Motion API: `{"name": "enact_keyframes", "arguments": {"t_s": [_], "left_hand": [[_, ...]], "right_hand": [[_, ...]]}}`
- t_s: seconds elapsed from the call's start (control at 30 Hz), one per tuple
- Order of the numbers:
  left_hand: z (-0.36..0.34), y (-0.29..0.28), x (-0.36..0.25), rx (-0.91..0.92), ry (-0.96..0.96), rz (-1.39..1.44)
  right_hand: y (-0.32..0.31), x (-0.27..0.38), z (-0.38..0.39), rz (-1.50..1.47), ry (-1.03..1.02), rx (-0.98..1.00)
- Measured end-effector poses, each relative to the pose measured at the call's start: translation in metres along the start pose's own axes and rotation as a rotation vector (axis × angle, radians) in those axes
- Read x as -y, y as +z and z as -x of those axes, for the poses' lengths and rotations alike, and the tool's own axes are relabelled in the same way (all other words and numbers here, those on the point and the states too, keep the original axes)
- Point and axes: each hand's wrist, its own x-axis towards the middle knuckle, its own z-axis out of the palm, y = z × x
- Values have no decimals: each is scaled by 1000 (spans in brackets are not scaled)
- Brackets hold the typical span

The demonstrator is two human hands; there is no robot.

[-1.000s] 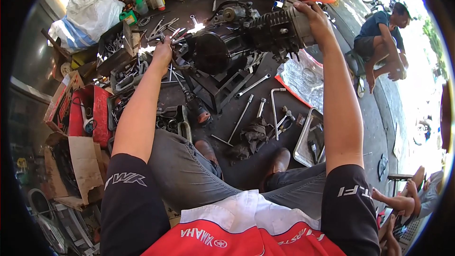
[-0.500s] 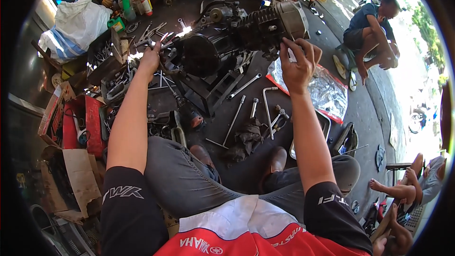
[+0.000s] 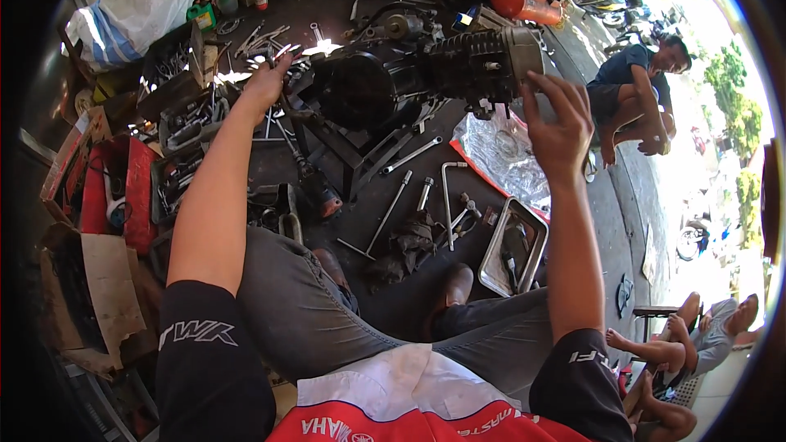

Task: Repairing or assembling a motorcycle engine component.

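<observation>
Right hand (image 3: 561, 119) has moved from atop the engine (image 3: 359, 86), upper centre of the frame, to its lower right edge, released; left hand (image 3: 264, 86): grasp I cannot tell.

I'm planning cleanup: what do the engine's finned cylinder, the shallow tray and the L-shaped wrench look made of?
Finned cylinder: probably cast metal, matte and dark; crisp fins suggest it, but grime may darken it.
Shallow tray: likely bare metal, given its silvery rim.
L-shaped wrench: seemingly steel, perhaps plated, from its bright, smooth shaft.
</observation>
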Motion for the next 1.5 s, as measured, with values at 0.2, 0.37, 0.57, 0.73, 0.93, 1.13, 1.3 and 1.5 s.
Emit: {"name": "enact_keyframes", "arguments": {"t_s": [0.2,0.37,0.57,0.73,0.93,1.13,1.3,1.5], "left_hand": [[10,-2,-10,-1,20,36],[18,-6,-16,50,21,111],[17,-11,-15,68,18,75],[21,-8,-20,20,55,64],[27,-15,-23,38,105,128],[24,-19,-23,146,54,95],[18,-20,-7,120,143,-33],[6,-25,13,205,-1,-16]], "right_hand": [[23,-2,-41,-36,-147,298],[31,-11,-46,134,-225,480],[40,-27,-107,76,-352,479],[94,-39,-172,-94,-31,691],[124,-41,-197,206,150,1392],[111,-35,-202,-440,280,936],[67,-42,-242,-1040,816,654],[80,-53,-185,-96,10,456]]}}
